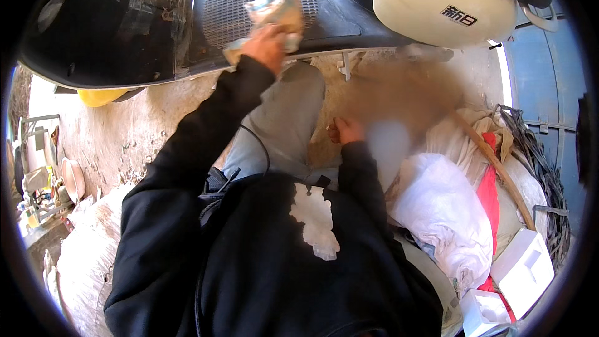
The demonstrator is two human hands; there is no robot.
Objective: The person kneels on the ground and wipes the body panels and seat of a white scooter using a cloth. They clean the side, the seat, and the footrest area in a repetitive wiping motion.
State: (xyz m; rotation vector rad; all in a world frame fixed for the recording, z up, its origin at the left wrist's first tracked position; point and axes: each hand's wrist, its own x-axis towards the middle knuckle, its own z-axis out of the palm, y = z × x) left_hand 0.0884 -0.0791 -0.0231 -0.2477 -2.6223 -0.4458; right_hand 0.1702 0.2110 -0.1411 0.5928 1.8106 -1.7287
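Near the top centre, my left hand grips a crumpled, multicoloured cloth over the ribbed footboard of an electric scooter. Motion blurs the cloth and fingers, and part of the cloth hangs at the footboard's near edge. My right hand is low beside my bent right leg, away from the scooter, with its fingers curled. No held object can be made out in it. The scooter's cream seat-base panel bears writing and lies to the right; its dark front part is on the left.
At the right lie a stuffed white sack, a wooden pole, red fabric and white foam packaging, near a blue metal door. Pale sacking and a cluttered rack are left. A blurred patch hides part of the right side.
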